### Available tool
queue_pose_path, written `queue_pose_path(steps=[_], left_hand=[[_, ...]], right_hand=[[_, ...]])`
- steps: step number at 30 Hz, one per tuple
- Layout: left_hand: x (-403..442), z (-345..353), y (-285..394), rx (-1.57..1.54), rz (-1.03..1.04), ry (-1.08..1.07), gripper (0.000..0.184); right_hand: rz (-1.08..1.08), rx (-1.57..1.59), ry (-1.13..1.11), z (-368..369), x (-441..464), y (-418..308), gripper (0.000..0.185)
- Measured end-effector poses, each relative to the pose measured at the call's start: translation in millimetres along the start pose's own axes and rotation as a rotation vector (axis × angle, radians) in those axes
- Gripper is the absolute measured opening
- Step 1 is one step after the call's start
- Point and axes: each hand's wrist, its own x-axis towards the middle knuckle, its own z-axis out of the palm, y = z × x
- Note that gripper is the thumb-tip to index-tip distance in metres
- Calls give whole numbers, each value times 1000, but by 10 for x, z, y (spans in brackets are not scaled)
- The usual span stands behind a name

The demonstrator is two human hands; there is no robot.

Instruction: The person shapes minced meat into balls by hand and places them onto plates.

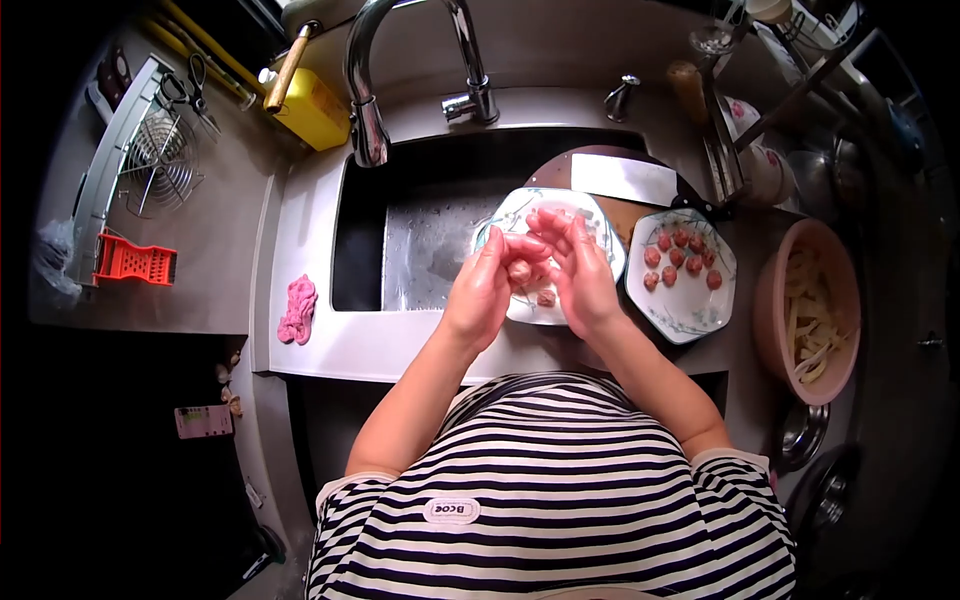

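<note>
My left hand and my right hand are raised over a white plate with a green-patterned rim. Both are loosely cupped and face each other, with their fingers apart and the fingertips close together. The fingers look pink and wet. Just below the left fingers shows a pinkish ball; I cannot tell whether it touches the hand or lies on the plate. Another small meatball sits on the plate between my wrists. To the right, a second plate carries several raw meatballs.
A cleaver lies on a round board behind the plates. The sink and faucet are left of them. At far right stands a pink basin of pale strips. A pink cloth and orange grater lie left.
</note>
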Motion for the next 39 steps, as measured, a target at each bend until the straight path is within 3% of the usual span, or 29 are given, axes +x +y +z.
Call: queue_pose_path(steps=[3,4,6,8,10,12,15,16,18,19,22,23,26,28,31,34,36,39], left_hand=[[13,48,26,168,140,-46,55],[45,34,12,267,243,25,53],[79,-29,14,296,271,206,49],[115,-193,-52,83,169,298,40],[100,-357,-139,-153,-15,165,39],[90,-200,-203,-332,-110,136,39],[39,17,-154,-585,-242,127,41],[19,41,-149,-668,-281,133,42],[4,-36,-113,-329,-203,106,42],[31,11,-53,51,36,-93,44],[-3,321,-46,402,172,-177,52],[-30,356,-51,406,130,-216,58],[36,359,-45,413,197,-188,57],[70,256,-15,328,176,-119,44],[82,39,0,339,160,-14,28],[67,-73,-28,295,130,68,24],[60,-76,-51,300,125,68,23],[39,-89,-90,315,114,74,23]], right_hand=[[405,294,11,-159,8,211,51],[518,370,54,-131,-15,214,50],[467,411,2,-146,-72,254,42],[127,119,-92,-45,-157,251,46],[-283,-201,-387,15,-204,184,46],[-643,-627,-361,85,-309,148,44],[-907,-853,-288,94,-281,-38,40],[-823,-782,-229,55,-270,-33,39],[-658,-629,-118,-22,-250,-10,37],[-131,-180,-108,-109,-255,6,36],[311,265,11,-214,-302,9,33],[485,396,50,-262,-352,-35,33],[404,447,29,-510,-503,-108,32],[182,232,149,-778,-587,-160,31],[-183,-336,333,-1292,-639,-271,35],[-217,-616,478,-1738,-684,-370,32],[-328,-999,577,-1922,-657,-380,31],[-354,-1186,636,-1924,-607,-421,32]])
